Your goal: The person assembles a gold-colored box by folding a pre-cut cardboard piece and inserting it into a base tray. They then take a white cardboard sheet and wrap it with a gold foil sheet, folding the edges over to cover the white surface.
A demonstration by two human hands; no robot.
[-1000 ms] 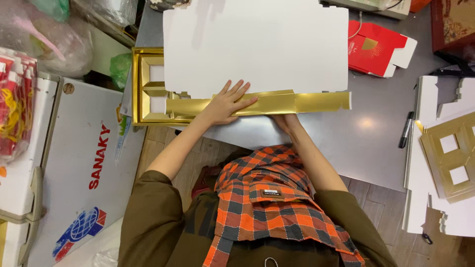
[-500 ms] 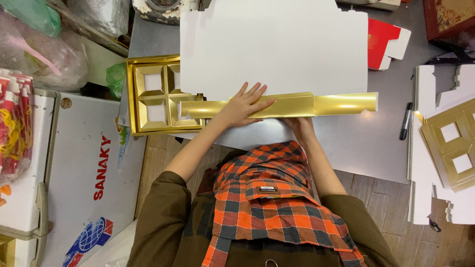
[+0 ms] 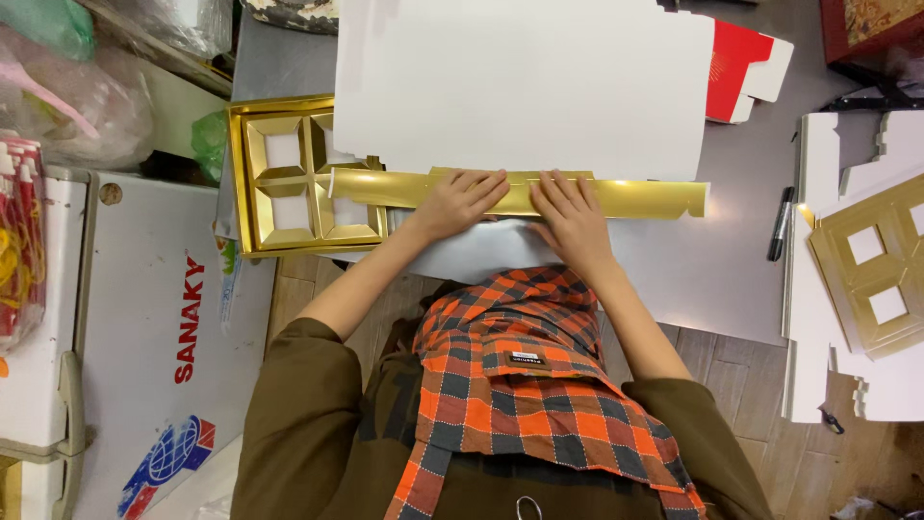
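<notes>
Floor: wooden planks [image 3: 741, 385] seen near right | Furniture: grey worktable [image 3: 712, 260] at centre, white chest freezer [image 3: 144, 337] placed left | Light: glare reflected on tabletop

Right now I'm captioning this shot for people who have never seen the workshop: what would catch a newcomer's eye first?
First the long gold card strip across the middle of the grey table, with the left hand and right hand pressed flat on it. Above it lies a big white sheet; at the left edge sits a gold compartment tray.
</notes>
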